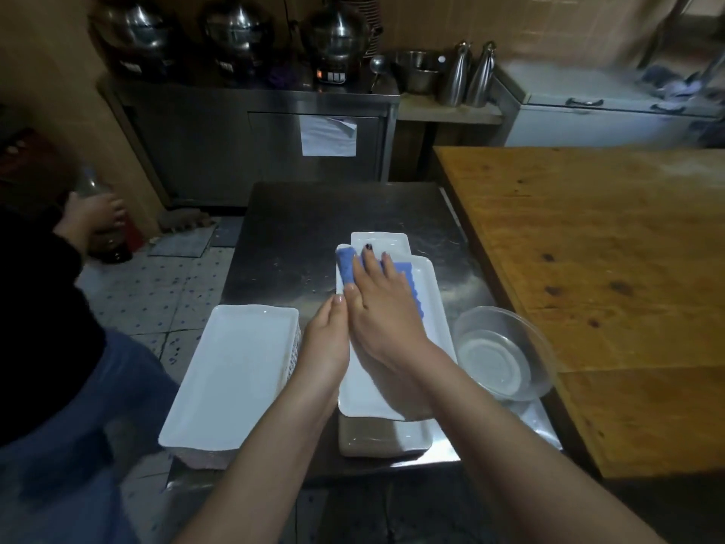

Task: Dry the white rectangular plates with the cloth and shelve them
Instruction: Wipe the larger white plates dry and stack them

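- A dim, tiled kitchen seen from above, with a steel worktop [314, 214] in the middle.
- A white rectangular top plate [433, 304] lies lengthwise near the worktop's right edge. It rests on a pile of like plates [392, 437], whose ends show beyond it on the far and near sides.
- A blue cloth [346, 265] lies on the far half of the top plate.
- The right hand [386, 308] presses flat on the cloth, fingers straight and slightly spread.
- The left hand [327, 339] holds the top plate's left rim with the thumb on top. Its fingers are hidden underneath.
- A second stack of white plates [235, 367] sits at the worktop's near left corner.
- A clear glass bowl [502, 355] stands at the right edge, just beside the pile.
- A wooden table [588, 268] adjoins the worktop on the right.
- At the far left, another person's hand [94, 214] grips a blurred bottle [88, 182].
- Beyond the far edge, a steel cabinet [251, 143] carries domed pots [239, 29].
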The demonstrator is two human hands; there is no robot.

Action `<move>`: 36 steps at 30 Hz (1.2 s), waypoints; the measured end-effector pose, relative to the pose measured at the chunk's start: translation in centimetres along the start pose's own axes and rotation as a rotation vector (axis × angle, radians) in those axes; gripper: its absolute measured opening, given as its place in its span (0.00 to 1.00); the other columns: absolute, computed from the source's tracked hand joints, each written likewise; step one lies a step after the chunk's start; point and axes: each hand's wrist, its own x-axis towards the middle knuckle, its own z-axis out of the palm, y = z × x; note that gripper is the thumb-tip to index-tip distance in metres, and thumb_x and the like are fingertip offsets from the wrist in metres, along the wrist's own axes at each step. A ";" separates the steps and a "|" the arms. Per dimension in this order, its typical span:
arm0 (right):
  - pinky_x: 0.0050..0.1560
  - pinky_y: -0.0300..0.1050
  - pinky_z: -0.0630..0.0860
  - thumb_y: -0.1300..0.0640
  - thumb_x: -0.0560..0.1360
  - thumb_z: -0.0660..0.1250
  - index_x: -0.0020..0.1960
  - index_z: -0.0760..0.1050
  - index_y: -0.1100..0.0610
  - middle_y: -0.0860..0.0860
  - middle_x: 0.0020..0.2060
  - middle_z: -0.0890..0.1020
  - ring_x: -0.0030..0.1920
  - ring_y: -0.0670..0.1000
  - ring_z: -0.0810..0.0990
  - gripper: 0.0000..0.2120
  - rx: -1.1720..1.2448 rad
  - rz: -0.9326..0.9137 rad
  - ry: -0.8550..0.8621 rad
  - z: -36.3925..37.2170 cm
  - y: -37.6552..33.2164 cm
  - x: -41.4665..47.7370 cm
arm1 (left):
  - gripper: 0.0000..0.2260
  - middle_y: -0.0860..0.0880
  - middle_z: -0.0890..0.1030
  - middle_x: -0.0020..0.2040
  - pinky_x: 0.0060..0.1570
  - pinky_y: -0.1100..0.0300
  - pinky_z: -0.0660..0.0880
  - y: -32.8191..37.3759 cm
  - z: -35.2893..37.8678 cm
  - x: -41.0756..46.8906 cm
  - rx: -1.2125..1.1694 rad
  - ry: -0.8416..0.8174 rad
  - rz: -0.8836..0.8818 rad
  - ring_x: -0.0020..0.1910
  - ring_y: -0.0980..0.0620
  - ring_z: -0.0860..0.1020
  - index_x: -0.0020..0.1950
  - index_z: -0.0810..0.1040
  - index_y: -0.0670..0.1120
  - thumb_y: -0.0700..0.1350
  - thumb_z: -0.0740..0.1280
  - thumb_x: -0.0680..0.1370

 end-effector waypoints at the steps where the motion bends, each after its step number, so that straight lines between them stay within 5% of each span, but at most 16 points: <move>1: 0.74 0.49 0.39 0.50 0.82 0.43 0.78 0.48 0.52 0.50 0.78 0.48 0.77 0.53 0.42 0.24 -0.063 0.006 0.011 -0.1 0.5 0.5 | 0.15 0.56 0.76 0.50 0.40 0.69 0.70 0.0 0.0 0.0 0.007 0.003 -0.008 0.43 0.61 0.74 0.64 0.73 0.51 0.50 0.52 0.82; 5: 0.74 0.50 0.38 0.50 0.82 0.44 0.78 0.46 0.52 0.51 0.78 0.45 0.77 0.54 0.40 0.25 -0.231 0.076 0.036 -0.2 2.6 1.0 | 0.14 0.54 0.80 0.43 0.26 0.72 0.71 -0.2 -0.3 0.0 -0.029 0.009 -0.019 0.38 0.61 0.77 0.59 0.76 0.48 0.49 0.53 0.82; 9: 0.74 0.51 0.41 0.50 0.83 0.43 0.78 0.45 0.54 0.53 0.77 0.46 0.77 0.55 0.43 0.25 -0.296 0.181 0.013 -0.3 4.1 0.4 | 0.13 0.53 0.81 0.44 0.35 0.63 0.74 -0.3 -0.7 0.0 -0.042 0.031 -0.024 0.41 0.56 0.80 0.49 0.77 0.51 0.51 0.53 0.82; 13: 0.74 0.50 0.42 0.51 0.83 0.44 0.77 0.48 0.57 0.54 0.77 0.47 0.77 0.55 0.44 0.25 -0.264 0.237 0.040 -0.7 3.8 -0.5 | 0.14 0.57 0.81 0.41 0.34 0.63 0.74 -0.6 -0.8 0.0 -0.052 0.021 -0.019 0.39 0.59 0.80 0.45 0.77 0.53 0.51 0.53 0.82; 17: 0.74 0.51 0.41 0.52 0.82 0.44 0.77 0.52 0.55 0.52 0.77 0.51 0.77 0.55 0.47 0.23 -0.066 0.093 -0.014 -0.2 0.9 -1.5 | 0.13 0.52 0.80 0.51 0.45 0.61 0.73 -0.5 -0.4 0.6 -0.083 0.029 -0.033 0.49 0.54 0.79 0.55 0.77 0.51 0.50 0.54 0.82; 20: 0.74 0.50 0.41 0.52 0.83 0.44 0.77 0.52 0.54 0.50 0.77 0.53 0.77 0.53 0.46 0.23 0.070 -0.006 -0.015 -0.1 -0.5 -0.5 | 0.10 0.51 0.79 0.50 0.49 0.61 0.72 -0.5 -0.3 0.8 -0.056 0.015 -0.028 0.50 0.53 0.77 0.53 0.75 0.54 0.50 0.54 0.82; 23: 0.74 0.49 0.40 0.51 0.83 0.44 0.78 0.49 0.53 0.50 0.77 0.49 0.77 0.53 0.43 0.24 -0.027 -0.011 -0.032 -0.3 0.5 1.0 | 0.13 0.53 0.80 0.50 0.43 0.65 0.73 -0.5 -0.7 0.8 -0.047 0.013 -0.038 0.48 0.55 0.78 0.58 0.76 0.51 0.50 0.54 0.82; 27: 0.74 0.49 0.40 0.49 0.83 0.43 0.78 0.47 0.54 0.53 0.77 0.46 0.77 0.54 0.43 0.25 -0.211 0.119 0.030 0.3 2.3 1.1 | 0.14 0.52 0.82 0.42 0.36 0.65 0.76 -0.6 -1.8 0.8 -0.085 0.024 -0.036 0.39 0.55 0.80 0.44 0.77 0.51 0.50 0.54 0.82; 31: 0.74 0.49 0.41 0.51 0.83 0.43 0.77 0.47 0.57 0.54 0.77 0.47 0.77 0.55 0.44 0.25 -0.157 0.255 0.022 1.0 1.7 0.0 | 0.14 0.59 0.82 0.35 0.30 0.69 0.75 -1.1 -1.9 0.4 -0.098 0.026 -0.010 0.34 0.62 0.80 0.42 0.77 0.52 0.49 0.55 0.82; 33: 0.74 0.49 0.40 0.52 0.83 0.43 0.77 0.46 0.57 0.53 0.77 0.47 0.77 0.54 0.43 0.25 -0.055 0.276 0.009 1.2 0.5 -0.6 | 0.14 0.57 0.83 0.41 0.37 0.70 0.75 -1.0 -1.7 0.5 -0.085 0.028 0.002 0.38 0.62 0.81 0.48 0.79 0.50 0.48 0.54 0.82; 36: 0.73 0.47 0.35 0.54 0.83 0.43 0.78 0.44 0.56 0.51 0.77 0.43 0.76 0.52 0.38 0.24 0.207 0.232 -0.049 1.2 -1.9 -1.9 | 0.15 0.48 0.80 0.57 0.57 0.58 0.74 -0.4 -1.4 0.8 -0.116 0.045 -0.006 0.55 0.52 0.78 0.62 0.76 0.46 0.48 0.55 0.82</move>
